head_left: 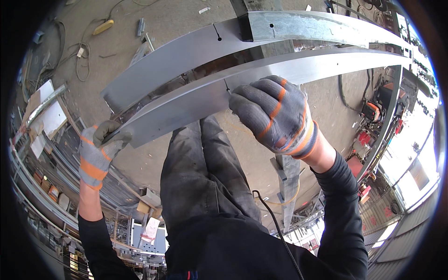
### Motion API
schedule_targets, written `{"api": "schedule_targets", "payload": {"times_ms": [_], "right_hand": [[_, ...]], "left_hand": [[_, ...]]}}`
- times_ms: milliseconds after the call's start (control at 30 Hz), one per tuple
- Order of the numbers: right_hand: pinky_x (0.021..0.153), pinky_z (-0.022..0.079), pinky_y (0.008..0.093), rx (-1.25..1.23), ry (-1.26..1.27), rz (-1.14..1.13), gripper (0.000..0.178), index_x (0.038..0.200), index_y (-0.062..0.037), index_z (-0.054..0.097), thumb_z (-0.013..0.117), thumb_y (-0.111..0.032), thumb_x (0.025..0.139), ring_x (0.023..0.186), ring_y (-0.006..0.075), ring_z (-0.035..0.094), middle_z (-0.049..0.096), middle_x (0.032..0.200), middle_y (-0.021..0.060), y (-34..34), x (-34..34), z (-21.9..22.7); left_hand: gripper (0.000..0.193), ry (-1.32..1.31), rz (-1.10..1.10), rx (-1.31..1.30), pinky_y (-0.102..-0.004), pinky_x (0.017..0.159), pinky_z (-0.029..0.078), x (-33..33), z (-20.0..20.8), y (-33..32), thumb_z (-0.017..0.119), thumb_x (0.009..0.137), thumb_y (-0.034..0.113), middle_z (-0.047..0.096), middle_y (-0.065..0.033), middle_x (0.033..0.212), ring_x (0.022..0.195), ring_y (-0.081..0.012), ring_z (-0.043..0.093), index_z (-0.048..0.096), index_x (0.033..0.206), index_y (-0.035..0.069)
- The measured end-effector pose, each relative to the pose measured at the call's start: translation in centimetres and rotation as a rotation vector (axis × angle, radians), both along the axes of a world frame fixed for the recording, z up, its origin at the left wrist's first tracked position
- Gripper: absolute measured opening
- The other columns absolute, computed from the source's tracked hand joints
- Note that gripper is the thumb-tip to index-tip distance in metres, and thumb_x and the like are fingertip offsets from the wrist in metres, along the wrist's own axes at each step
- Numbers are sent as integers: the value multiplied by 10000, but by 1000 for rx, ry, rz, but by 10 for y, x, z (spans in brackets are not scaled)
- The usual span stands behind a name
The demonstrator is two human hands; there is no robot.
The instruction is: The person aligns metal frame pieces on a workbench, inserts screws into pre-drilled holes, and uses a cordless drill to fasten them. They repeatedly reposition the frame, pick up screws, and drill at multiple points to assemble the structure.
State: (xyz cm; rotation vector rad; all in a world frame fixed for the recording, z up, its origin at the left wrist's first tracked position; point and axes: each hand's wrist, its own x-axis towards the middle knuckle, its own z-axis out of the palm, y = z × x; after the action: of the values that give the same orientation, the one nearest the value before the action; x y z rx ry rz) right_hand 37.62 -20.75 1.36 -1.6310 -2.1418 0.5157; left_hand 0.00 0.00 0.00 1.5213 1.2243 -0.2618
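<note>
A long grey sheet-metal strip crosses in front of me, bowed by the lens, with a short dark slit near its middle. My left hand, in a grey and orange work glove, pinches the strip's left end between thumb and fingers. Beside the slit, my right hand is closed against the strip's near side in a matching glove; whatever lies inside its curled fingers is hidden. Just beyond runs a second metal strip with a similar slit ending in a small hole. A galvanized steel piece rests on its right part.
Below the strips lies a concrete floor with cables and a yellow tool-like object. Long metal profiles are stacked at the left. A steel beam stands near my legs, and red equipment sits at the right.
</note>
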Motion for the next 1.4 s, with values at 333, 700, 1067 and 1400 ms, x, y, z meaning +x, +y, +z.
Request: {"api": "schedule_targets", "payload": {"times_ms": [333,700,1067,1400], "right_hand": [[918,622,494,217,-78,-38,365,1167,-19,757,772,-142,825,1011,337,745,787,1166,164,-11,-10,-19],[819,587,399,310,-120,-123,291,995,-83,729,726,-273,774,981,275,730,774,1110,135,-12,-13,-18],[759,530,402,343,-22,-151,184,935,-85,631,688,-247,870,894,244,648,649,965,90,-22,-5,-17],[721,462,425,397,30,-262,156,976,-99,622,668,-231,909,824,254,580,530,839,43,-26,-14,-24]], "left_hand": [[259,-39,-46,63,-268,694,545,-2,-4,-3,944,917,139,743,-35,835,777,-82,670,789,1031,-34],[298,-88,24,64,-277,747,565,-10,-10,-5,918,918,84,752,-31,908,830,-90,660,785,1134,-72],[203,-1,-71,50,-295,725,522,-6,0,3,859,866,-10,720,-21,892,812,-101,620,757,1036,-56],[301,-82,-45,56,-325,725,539,-14,-12,3,860,805,80,740,-44,879,800,-126,634,772,1051,-70]]}}
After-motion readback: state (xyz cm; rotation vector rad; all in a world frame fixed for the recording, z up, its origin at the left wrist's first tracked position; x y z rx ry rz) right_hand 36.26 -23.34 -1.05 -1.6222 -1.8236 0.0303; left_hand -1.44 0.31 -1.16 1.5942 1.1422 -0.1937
